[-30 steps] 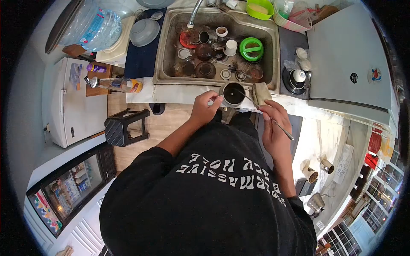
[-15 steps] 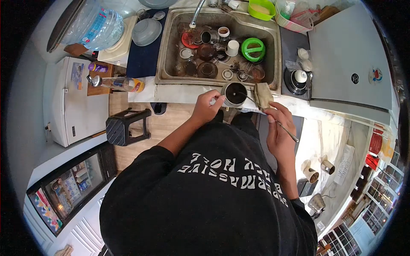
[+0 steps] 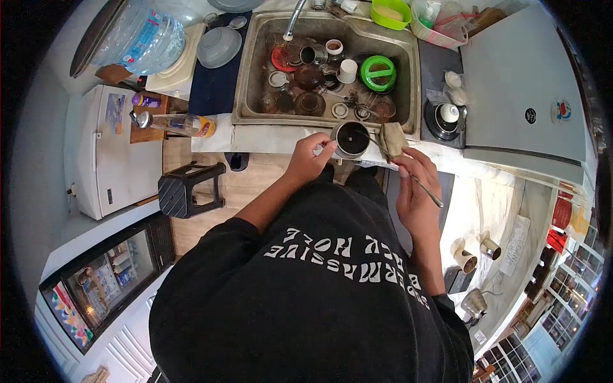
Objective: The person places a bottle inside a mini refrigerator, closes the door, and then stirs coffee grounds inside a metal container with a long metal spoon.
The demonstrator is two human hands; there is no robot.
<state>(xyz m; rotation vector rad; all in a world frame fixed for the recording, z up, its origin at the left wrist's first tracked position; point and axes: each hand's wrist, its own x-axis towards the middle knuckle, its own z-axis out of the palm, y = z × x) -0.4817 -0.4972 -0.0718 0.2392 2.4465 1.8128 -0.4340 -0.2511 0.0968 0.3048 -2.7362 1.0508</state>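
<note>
My left hand (image 3: pixel 313 153) is closed on the left side of a grey mug (image 3: pixel 351 150), at its handle or rim; the exact grip is partly hidden. Dark liquid shows inside the mug, with a small bright reflection on it. Between the fingertips of my right hand (image 3: pixel 419 185) is a long thin metal spoon (image 3: pixel 431 195). Its far end reaches over the mug's right rim into the liquid. A folded beige cloth or pouch (image 3: pixel 393 138) lies on the counter edge, just beyond my right fingers and beside the spoon.
The sink (image 3: pixel 246 102) beyond the mug holds several dirty vessels, a white cup (image 3: pixel 347 71) and a green lid (image 3: pixel 378 74). A glass bottle (image 3: pixel 175 125) stands at the left. A black step stool (image 3: pixel 185 191) is on the floor. A fridge (image 3: pixel 530 89) stands at the right.
My right hand and the spoon have shifted slightly, with the handle end a little to the left and lower. The left hand and mug stay in place.
</note>
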